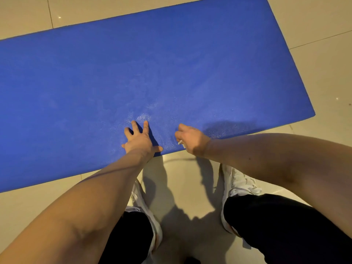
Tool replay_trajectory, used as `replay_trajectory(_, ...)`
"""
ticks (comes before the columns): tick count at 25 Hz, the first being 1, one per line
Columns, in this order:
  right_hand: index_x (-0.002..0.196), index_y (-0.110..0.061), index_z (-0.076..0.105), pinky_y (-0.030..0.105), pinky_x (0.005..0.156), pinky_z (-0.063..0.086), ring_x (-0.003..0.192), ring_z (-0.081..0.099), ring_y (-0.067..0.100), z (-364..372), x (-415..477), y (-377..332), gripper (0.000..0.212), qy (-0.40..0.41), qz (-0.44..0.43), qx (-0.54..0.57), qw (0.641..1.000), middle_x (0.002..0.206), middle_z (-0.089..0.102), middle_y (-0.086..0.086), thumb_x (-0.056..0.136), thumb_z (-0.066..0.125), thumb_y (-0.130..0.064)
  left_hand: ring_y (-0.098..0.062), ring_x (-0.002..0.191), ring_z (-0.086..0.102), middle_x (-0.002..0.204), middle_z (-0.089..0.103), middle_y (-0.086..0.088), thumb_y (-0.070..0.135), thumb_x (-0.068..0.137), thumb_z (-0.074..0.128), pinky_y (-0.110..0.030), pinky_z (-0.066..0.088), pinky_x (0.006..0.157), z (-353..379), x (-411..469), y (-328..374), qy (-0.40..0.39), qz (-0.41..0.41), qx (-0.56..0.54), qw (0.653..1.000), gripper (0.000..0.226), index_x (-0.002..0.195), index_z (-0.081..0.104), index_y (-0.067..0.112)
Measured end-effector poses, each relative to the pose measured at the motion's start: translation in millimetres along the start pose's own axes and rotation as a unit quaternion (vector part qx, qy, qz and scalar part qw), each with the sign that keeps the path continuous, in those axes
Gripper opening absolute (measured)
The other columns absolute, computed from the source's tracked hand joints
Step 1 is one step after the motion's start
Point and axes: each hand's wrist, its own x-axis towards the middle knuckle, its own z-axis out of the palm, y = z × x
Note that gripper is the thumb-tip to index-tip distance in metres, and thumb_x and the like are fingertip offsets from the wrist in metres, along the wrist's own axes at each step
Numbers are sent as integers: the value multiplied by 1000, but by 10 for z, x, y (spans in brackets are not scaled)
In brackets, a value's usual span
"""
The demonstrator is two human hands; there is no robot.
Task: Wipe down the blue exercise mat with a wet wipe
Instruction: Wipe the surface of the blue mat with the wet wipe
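Blue fills most of the head view: the blue exercise mat (152,63) lies flat on a beige tiled floor (323,73), set at a slant, its near long edge running from the lower left up to a corner at the right. We see only 1 end of it; the other runs out of the picture at the left.

We find the left hand (141,139) resting palm down on the mat, just inside the near edge. Its fingers (145,124) are straight and spread wide, and the thumb lies out along the edge.

Just beside it, the right hand (191,139) sits on the same edge, apart from the left hand. Its fingers are curled into a fist round a wet wipe (180,142), of which we make out only a small white scrap under the knuckles. We cannot tell how much of the wipe touches the mat.

Just beyond the left fingertips we notice a pale, speckled sheen (143,117) on the mat's surface.

Below the arms we see 2 white shoes (238,183) on the tiles near the mat's edge, and black trousers (285,225) over bent knees.
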Motion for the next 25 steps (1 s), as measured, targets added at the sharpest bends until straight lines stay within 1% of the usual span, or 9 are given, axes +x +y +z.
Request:
replay_trajectory(4,103,-15,59,35,73,48,94,54,23,108,171,-229,28,-22,-48,-16,998,108,46,2,86,54,7,-34,150,-2,165,-14,1,66,80,71,-46,53,87,-20,-27,-43,7,11,19,1000,114,158,-7,40)
replay_trajectory(7,103,-11,61,29,76,38,98,49,22,-5,136,-70,13,-45,-89,-43,994,108,50,5,93,56,-5,-33,150,1,166,-12,3,63,84,69,-41,49,75,-23,-53,-112,14,27,38,999,109,159,-5,39)
replay_trajectory(9,97,-9,60,34,76,40,92,49,24,-128,57,97,11,-66,-101,-79,990,103,52,9,89,56,-2,-32,150,1,166,-12,3,59,86,69,-40,48,75,-30,-53,-155,17,36,45,998,106,159,-5,39)
replay_trajectory(11,85,-6,58,37,67,43,80,52,30,-237,-63,265,13,-59,-112,-77,989,93,53,14,79,61,5,-31,150,1,166,-13,4,50,88,71,-37,46,70,-49,-61,-201,13,48,52,997,104,160,-4,38)
replay_trajectory(14,80,-6,58,32,58,34,71,55,32,-327,-175,420,13,-58,-102,-85,989,88,53,14,79,64,5,-29,149,6,167,-11,3,35,91,70,-34,46,67,-91,-56,-310,11,68,85,994,101,160,-3,36)
replay_trajectory(16,84,-7,60,30,61,31,75,55,30,-319,-133,413,6,-67,-82,-114,988,93,53,12,86,58,-1,-27,148,10,166,-7,5,33,91,71,-34,48,66,-115,-37,-403,15,86,97,991,100,161,-2,34)
replay_trajectory(18,80,-10,58,32,59,35,70,56,30,-233,-46,291,12,-55,-86,-83,991,89,53,10,82,59,2,-26,147,12,166,-2,4,35,91,71,-36,50,68,-124,-33,-489,23,93,92,991,98,161,3,31)
replay_trajectory(21,76,-11,57,30,56,40,65,51,27,35,72,54,23,-7,-131,-25,991,81,52,8,74,67,10,-28,145,17,164,6,0,44,88,73,-40,51,82,-102,-25,-569,28,68,64,995,97,160,10,29)
replay_trajectory(25,86,-9,60,33,70,43,83,52,28,143,304,-308,14,-25,-86,-8,996,93,53,9,83,61,4,-30,143,18,162,9,-2,50,85,75,-41,51,82,-108,6,-643,23,45,36,998,99,159,12,29)
